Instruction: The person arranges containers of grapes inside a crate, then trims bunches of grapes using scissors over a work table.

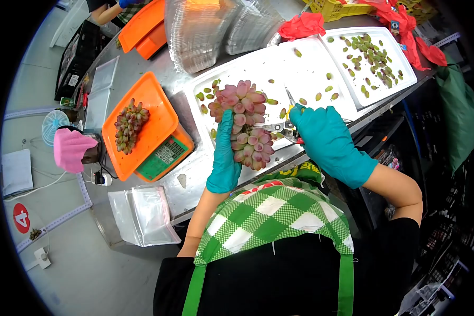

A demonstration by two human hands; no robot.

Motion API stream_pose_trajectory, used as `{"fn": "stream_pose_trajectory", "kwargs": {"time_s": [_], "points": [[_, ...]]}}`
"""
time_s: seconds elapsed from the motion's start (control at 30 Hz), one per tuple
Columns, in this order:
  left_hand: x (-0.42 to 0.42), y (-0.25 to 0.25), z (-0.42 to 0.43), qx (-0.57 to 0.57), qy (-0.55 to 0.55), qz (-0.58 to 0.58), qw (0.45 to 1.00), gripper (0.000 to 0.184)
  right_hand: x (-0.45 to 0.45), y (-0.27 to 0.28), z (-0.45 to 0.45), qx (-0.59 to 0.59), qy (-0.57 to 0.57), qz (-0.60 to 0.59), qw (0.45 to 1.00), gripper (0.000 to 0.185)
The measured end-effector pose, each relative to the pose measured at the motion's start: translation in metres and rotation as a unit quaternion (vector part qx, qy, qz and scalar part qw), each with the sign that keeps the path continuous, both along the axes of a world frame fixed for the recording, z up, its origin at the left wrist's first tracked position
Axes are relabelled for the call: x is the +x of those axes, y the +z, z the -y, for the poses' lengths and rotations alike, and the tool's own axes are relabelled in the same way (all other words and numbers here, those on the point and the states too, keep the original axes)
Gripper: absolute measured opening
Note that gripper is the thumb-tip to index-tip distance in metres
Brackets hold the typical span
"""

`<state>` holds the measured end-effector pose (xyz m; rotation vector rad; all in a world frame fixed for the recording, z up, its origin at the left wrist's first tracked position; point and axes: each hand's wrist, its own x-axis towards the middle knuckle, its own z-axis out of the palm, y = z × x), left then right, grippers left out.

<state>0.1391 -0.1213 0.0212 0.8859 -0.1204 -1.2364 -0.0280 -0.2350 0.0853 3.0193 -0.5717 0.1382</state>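
Observation:
A bunch of pinkish grapes hangs over the white tray, with my left hand closed on its left side. The left glove is teal, and some of its fingers are hidden behind the grapes. My right hand, gloved the same way, grips a pair of scissors. Their metal blades are spread apart: one points up over the tray, and the other reaches left to the bunch's right side. Loose grapes lie in the tray around the bunch.
An orange scale on the left carries a darker grape bunch. Stacked clear containers stand behind the tray. Another white tray holds many loose grapes at right. Plastic bags lie at the near left. Another person's arm shows at the upper left.

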Motion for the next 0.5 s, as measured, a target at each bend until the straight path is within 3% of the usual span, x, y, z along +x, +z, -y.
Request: {"fn": "stream_pose_trajectory", "kwargs": {"time_s": [0.07,0.27,0.37,0.47,0.5], "points": [[0.003,0.001,-0.004,-0.006,-0.011,-0.012,1.000,0.049,0.001,0.002,-0.006,0.009,-0.006,-0.002,1.000,0.013],[0.001,0.000,-0.004,-0.023,-0.062,-0.045,0.997,0.050,-0.010,0.003,-0.014,0.066,-0.029,0.019,0.997,0.017],[-0.002,0.002,-0.003,-0.040,-0.087,-0.064,0.993,0.051,-0.019,0.000,-0.014,0.038,-0.010,0.027,0.999,0.019],[-0.010,0.010,-0.001,-0.017,-0.075,-0.048,0.996,0.050,-0.024,0.010,-0.009,0.076,-0.029,-0.036,0.996,0.021],[-0.011,0.013,-0.001,-0.014,-0.071,-0.035,0.997,0.049,-0.024,0.010,-0.008,0.029,-0.019,-0.037,0.999,0.031]]}}
